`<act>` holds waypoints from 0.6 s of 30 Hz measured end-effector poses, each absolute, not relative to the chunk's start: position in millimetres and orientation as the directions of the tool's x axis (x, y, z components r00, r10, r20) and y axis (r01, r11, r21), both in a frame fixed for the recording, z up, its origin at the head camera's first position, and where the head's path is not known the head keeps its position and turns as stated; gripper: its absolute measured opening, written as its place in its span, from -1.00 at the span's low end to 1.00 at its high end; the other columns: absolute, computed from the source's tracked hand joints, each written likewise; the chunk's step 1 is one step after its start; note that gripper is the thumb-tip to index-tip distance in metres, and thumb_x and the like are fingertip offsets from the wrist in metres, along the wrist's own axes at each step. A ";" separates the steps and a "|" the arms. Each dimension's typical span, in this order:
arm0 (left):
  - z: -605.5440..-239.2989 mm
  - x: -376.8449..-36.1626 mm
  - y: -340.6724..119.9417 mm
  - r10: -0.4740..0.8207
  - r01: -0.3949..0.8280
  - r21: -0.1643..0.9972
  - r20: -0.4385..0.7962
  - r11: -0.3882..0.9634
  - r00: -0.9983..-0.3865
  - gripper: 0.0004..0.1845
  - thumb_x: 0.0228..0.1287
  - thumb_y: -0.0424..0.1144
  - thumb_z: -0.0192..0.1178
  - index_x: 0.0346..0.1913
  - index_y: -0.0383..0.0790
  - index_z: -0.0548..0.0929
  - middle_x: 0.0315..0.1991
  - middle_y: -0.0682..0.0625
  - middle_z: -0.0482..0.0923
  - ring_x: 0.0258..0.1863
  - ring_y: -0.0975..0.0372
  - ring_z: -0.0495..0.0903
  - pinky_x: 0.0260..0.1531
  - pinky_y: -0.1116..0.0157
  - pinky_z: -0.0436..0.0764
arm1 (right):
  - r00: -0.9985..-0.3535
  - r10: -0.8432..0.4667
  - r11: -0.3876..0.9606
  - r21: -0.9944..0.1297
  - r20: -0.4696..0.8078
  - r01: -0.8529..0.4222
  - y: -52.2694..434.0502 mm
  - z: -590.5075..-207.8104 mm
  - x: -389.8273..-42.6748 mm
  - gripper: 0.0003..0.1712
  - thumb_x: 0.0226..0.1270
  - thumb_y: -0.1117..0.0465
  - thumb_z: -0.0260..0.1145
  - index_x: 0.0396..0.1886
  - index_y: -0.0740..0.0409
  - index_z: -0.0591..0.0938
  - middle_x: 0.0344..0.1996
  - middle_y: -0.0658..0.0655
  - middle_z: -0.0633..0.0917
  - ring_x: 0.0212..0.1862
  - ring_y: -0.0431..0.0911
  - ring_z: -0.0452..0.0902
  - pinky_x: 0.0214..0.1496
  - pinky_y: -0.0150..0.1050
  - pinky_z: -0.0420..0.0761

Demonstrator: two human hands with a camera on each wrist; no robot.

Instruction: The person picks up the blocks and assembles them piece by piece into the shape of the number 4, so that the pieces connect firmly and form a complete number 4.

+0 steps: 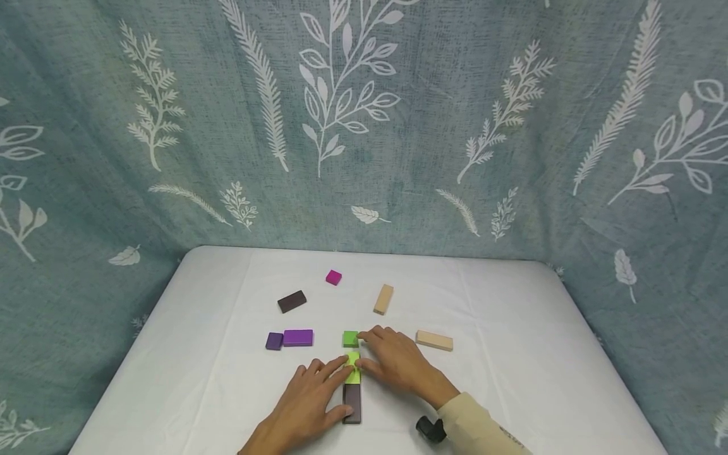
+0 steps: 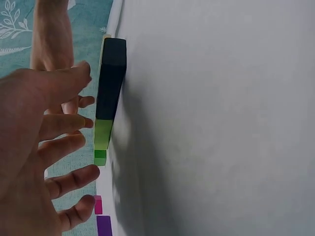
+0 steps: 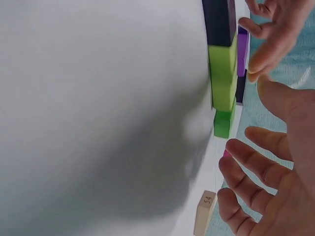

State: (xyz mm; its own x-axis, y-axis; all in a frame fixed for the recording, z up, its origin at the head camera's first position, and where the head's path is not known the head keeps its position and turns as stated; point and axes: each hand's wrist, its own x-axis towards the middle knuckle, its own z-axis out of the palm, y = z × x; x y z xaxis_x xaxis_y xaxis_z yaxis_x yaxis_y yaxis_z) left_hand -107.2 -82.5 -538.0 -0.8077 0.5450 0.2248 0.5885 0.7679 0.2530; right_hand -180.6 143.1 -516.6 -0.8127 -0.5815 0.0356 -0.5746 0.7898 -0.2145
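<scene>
On the white counter (image 1: 512, 379), your open grips (image 1: 309, 395) (image 1: 398, 360) flanked a light, stiff, likely slippery green block (image 1: 353, 368); take its long sides.

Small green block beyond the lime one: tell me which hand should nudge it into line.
Right, probably. The right hand has its fingertips beside the small green block, while the left hand lies nearer, along the lime block and dark block.

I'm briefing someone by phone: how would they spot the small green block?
On the white table, find the two hands at the near edge. Just beyond the right hand fingertips sits the small darker green square block, heading a line with a lime block and dark brown block.
</scene>
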 end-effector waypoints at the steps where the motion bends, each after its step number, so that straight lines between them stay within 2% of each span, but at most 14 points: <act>1: -537.5 -108.0 -82.4 0.549 0.587 0.252 0.210 0.769 -0.809 -0.30 0.26 0.20 0.30 0.39 -0.04 0.53 0.40 0.02 0.44 -0.02 0.19 0.43 -0.16 0.16 0.40 | -0.817 -0.576 0.793 -0.219 0.036 -0.568 143.3 -515.6 -182.7 -0.35 0.44 -0.23 0.24 0.34 0.05 0.55 0.10 0.03 0.64 0.07 -0.06 0.58 0.05 -0.03 0.59; 5: -536.5 -110.5 -81.8 0.553 0.573 0.257 0.151 0.778 -0.819 -0.29 0.29 0.22 0.26 0.42 -0.03 0.49 0.44 0.06 0.38 -0.01 0.19 0.41 -0.14 0.16 0.39 | -0.831 -0.556 0.805 -0.227 0.029 -0.547 143.5 -513.3 -192.0 -0.39 0.47 -0.19 0.24 0.34 0.04 0.54 0.13 0.04 0.63 0.12 -0.02 0.58 0.09 0.01 0.58; 10: -537.2 -113.3 -80.6 0.554 0.570 0.257 0.138 0.780 -0.821 -0.29 0.29 0.23 0.26 0.42 -0.03 0.50 0.45 0.08 0.37 -0.02 0.19 0.40 -0.15 0.17 0.36 | -0.834 -0.551 0.806 -0.247 0.018 -0.538 142.8 -514.2 -203.2 -0.46 0.48 -0.14 0.25 0.30 0.03 0.59 0.17 0.05 0.64 0.16 0.02 0.57 0.09 0.07 0.58; 18: -535.8 -117.8 -78.5 0.564 0.588 0.231 0.164 0.775 -0.809 -0.28 0.25 0.24 0.28 0.39 -0.05 0.53 0.42 0.09 0.42 -0.04 0.20 0.40 -0.18 0.19 0.36 | -0.818 -0.575 0.782 -0.282 0.021 -0.557 134.8 -516.7 -217.5 -0.58 0.47 -0.06 0.30 0.19 0.01 0.68 -0.01 0.00 0.68 0.04 -0.12 0.60 -0.02 -0.08 0.62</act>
State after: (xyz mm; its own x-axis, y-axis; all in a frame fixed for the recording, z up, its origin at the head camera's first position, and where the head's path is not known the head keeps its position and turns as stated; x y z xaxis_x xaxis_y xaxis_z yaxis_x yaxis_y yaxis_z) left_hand -117.8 -78.5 -535.8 -0.8091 0.5643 0.1640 0.5876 0.7753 0.2314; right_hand -217.5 134.8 -516.7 -0.8180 -0.5748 0.0214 -0.5566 0.7816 -0.2816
